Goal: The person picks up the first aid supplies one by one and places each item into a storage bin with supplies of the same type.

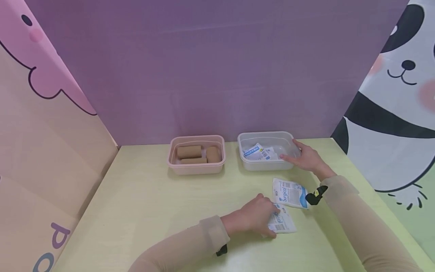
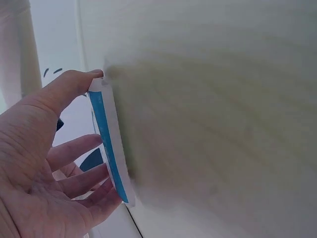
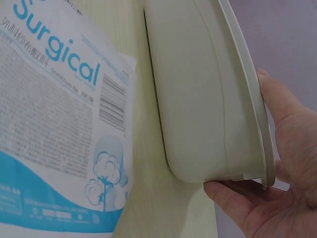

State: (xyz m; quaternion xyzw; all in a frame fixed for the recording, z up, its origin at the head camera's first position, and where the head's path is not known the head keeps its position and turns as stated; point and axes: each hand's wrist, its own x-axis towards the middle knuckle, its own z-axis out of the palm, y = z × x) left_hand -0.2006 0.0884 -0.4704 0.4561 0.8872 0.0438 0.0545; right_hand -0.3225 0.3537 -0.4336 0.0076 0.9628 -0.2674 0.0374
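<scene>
My left hand (image 1: 250, 216) holds a white and blue gauze packet (image 1: 284, 223) by its edges, low over the table. In the left wrist view the thumb is at one end of that packet (image 2: 111, 144) and the fingertips lie along its side. My right hand (image 1: 307, 159) grips the right end of a white plastic box (image 1: 263, 166), fingers and thumb about its rim and wall. A second gauze packet (image 1: 289, 193), printed "Surgical", lies on the table in front of the box. Inside the box are small blue-and-white packets (image 1: 253, 150) at the left.
Left of the white box stands a pink plastic box (image 1: 197, 170) with tan rolls (image 1: 189, 152) in it. Both boxes stand near the purple back wall (image 1: 217, 75). Printed side panels border the pale yellow table (image 1: 136, 196).
</scene>
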